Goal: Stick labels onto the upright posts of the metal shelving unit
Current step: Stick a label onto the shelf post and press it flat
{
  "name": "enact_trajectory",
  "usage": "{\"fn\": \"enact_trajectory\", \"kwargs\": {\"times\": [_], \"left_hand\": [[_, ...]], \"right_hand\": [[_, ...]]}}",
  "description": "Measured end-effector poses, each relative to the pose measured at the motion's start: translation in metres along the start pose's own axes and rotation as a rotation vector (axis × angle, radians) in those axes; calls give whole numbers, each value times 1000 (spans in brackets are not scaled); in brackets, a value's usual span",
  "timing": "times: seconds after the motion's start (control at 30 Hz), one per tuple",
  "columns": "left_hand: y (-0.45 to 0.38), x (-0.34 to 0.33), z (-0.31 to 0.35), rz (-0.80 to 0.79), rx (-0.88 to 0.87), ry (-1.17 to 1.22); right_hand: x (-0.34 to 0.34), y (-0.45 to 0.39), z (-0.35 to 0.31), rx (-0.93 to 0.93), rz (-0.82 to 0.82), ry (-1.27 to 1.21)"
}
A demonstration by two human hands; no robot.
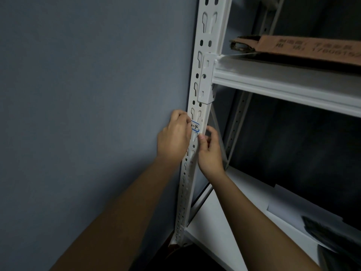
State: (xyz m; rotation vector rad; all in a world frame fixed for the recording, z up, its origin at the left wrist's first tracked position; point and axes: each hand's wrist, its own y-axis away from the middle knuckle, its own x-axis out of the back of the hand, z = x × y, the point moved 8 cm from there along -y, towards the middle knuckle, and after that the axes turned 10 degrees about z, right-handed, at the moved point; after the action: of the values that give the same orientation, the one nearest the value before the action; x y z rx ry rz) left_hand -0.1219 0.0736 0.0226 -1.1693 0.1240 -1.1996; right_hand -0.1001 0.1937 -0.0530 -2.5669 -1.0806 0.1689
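1. White label (195,126) with a blue border and handwritten "-4" sits on the front face of the white upright post (203,79), just below the shelf bracket (205,81).
2. Left hand (173,136) is at the label's 9 o'clock, fingers curled over its left edge and the post's corner.
3. Right hand (210,151) is at its 5 o'clock, thumb and fingers pinched around the post's right edge, just touching the label's corner.
4. Cardboard box (304,50) lies on the shelf at 2 o'clock.

The white metal shelving unit (283,83) carries a flat brown cardboard box (304,49) on its upper shelf, above and right of the slotted front post (203,79), while white sheets (289,204) and a dark object (332,231) lie on the lower shelf (224,227).
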Motion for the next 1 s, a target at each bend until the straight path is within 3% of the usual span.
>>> {"fn": "enact_trajectory", "kwargs": {"times": [0.4, 0.63, 1.0], "left_hand": [[-6, -5, 2, -17, -40, -222], [-8, -3, 9, 129, -162, -261], [-8, -3, 11, 108, -160, -226]], "right_hand": [[-2, 0, 6, -1, 15, -2], [-2, 0, 8, 4, 22, 4], [-1, 0, 5, -13, 1, 2]]}}
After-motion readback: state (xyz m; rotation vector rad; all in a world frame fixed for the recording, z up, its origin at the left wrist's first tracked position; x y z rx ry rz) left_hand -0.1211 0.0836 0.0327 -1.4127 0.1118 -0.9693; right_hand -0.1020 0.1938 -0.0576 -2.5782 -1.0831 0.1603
